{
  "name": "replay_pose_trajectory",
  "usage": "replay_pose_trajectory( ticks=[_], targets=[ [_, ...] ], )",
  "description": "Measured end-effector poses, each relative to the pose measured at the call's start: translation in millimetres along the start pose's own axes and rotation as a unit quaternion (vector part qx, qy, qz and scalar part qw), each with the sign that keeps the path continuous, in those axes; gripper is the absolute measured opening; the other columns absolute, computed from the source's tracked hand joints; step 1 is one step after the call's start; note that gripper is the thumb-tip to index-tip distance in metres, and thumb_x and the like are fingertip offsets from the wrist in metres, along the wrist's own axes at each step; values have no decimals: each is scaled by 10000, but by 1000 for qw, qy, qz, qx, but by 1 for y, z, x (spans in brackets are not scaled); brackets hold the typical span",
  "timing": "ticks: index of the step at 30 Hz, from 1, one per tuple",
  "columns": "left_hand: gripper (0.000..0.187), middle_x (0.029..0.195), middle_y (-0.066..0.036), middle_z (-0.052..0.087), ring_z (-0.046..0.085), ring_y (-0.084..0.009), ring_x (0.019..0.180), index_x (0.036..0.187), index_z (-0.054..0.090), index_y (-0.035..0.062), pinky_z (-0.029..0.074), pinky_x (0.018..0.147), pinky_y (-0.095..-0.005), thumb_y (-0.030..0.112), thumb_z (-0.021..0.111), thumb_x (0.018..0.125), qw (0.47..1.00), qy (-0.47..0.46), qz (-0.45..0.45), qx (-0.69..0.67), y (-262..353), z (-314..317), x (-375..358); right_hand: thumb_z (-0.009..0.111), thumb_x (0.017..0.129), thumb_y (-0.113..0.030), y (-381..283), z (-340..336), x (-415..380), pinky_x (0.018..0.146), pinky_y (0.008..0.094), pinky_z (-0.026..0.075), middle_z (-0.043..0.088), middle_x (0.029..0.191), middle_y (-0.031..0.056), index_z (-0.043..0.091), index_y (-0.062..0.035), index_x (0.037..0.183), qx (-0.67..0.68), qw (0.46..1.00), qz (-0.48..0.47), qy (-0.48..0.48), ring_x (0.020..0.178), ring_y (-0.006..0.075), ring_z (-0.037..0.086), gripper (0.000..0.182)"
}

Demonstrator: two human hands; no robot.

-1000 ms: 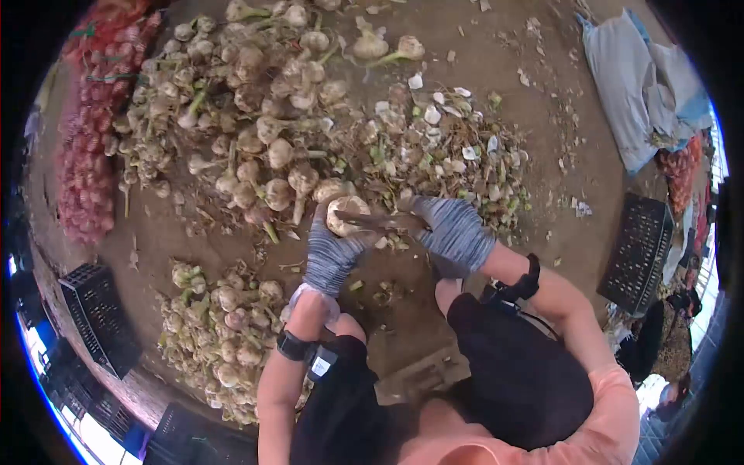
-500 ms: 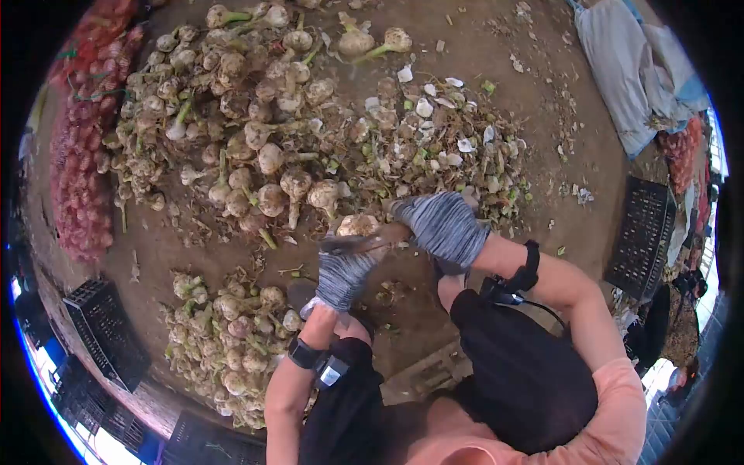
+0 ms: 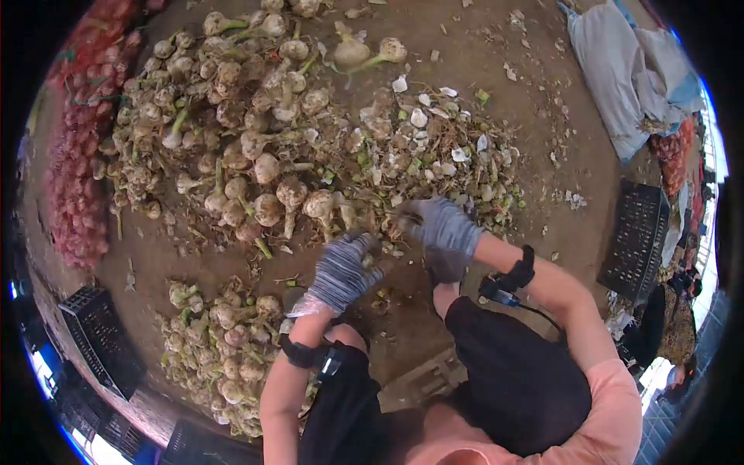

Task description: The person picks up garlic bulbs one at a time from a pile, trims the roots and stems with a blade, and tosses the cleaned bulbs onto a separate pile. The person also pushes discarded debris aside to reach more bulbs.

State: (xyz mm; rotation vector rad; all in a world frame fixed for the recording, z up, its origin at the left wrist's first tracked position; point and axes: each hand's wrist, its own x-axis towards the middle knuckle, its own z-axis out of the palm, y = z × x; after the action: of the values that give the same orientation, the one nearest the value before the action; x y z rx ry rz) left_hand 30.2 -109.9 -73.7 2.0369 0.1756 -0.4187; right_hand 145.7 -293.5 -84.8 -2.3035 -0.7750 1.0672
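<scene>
My left hand, in a grey striped knit glove, is near the front edge of the large heap of garlic bulbs. Its thumb and fingers are apart, and no bulb shows between them. My right hand, gloved the same way, is closed beside the trimmings. A dark knife sticks out a little from its fingers, blurred and mostly hidden. Just beyond my left hand lies a garlic bulb with its stem. A second pile of garlic lies to the left of my legs.
Roots, peels and cut stems lie in a heap ahead. Red mesh sacks of garlic stand at the far left. Black crates sit left and right. A whitish sack lies at the back right.
The garlic bulb that was in my left hand no longer shows there, and that hand's fingers have spread. My right hand has drawn slightly left, with the knife blade turned mostly out of sight.
</scene>
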Motion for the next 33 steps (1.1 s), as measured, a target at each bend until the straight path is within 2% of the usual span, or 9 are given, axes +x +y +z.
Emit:
replay_pose_trajectory(
  ticks=[3,10,13,15,18,23,24,29,33],
  targets=[
    [217,844,-89,587,557,-307,742,780,572,121,462,635,-396,176,701,614,967,-35,163,192,9,-4,1,535,807,-306,3,-4,12,684,409,486,619,827,205,602,-69,1004,-44,999,-13,-16,772,361,602,315],
    [207,886,-71,601,576,-285,684,832,569,134,487,609,-364,194,676,665,953,13,123,277,-4,-74,-47,548,778,-266,39,-12,-7,639,447,480,603,738,217,585,-18,919,-176,981,69,-53,692,364,594,287],
    [322,813,-131,597,573,-332,720,1001,595,110,463,648,-398,237,658,712,925,-29,-194,325,-22,-123,-129,541,787,-278,38,-8,4,649,438,483,606,740,214,590,-17,913,-163,984,56,-39,698,357,596,295],
    [384,891,-130,635,607,-299,800,1022,619,105,475,687,-375,325,653,709,801,-183,-428,378,-32,-161,-189,537,790,-294,47,5,4,677,425,489,615,760,210,601,-21,941,-148,986,72,-28,728,358,602,319],
    [517,1045,-170,608,596,-288,939,1050,606,68,464,806,-360,453,653,708,744,-161,-566,318,-51,-185,-217,535,793,-310,40,12,5,716,423,484,620,792,212,602,-27,991,-108,993,40,1,765,359,603,351],
    [780,1163,-195,535,492,-305,1120,1278,355,-36,376,944,-357,339,717,698,912,232,-336,32,-81,-116,-99,523,806,-326,16,13,10,744,419,478,626,827,198,602,-44,1019,-119,990,68,-45,808,355,599,362],
    [845,1222,-241,472,425,-327,1180,1280,338,-65,345,976,-362,377,729,675,910,250,-259,207,-144,-93,-87,523,806,-326,13,14,9,744,419,478,626,827,198,602,-44,1019,-122,989,66,-46,808,355,599,362],
    [845,1227,-254,455,468,-376,1112,1194,419,-60,418,902,-374,360,791,563,879,292,-374,34,-178,-70,-13,542,797,-305,4,18,3,707,406,485,621,842,204,611,-34,991,-101,992,59,-37,799,360,595,340],
    [587,1143,-158,506,537,-311,999,1109,496,48,485,810,-362,267,750,628,884,402,-207,-120,-182,-41,-31,550,796,-291,6,25,4,713,395,487,623,867,193,612,-36,989,-69,996,53,-37,805,350,596,326]
  ],
)
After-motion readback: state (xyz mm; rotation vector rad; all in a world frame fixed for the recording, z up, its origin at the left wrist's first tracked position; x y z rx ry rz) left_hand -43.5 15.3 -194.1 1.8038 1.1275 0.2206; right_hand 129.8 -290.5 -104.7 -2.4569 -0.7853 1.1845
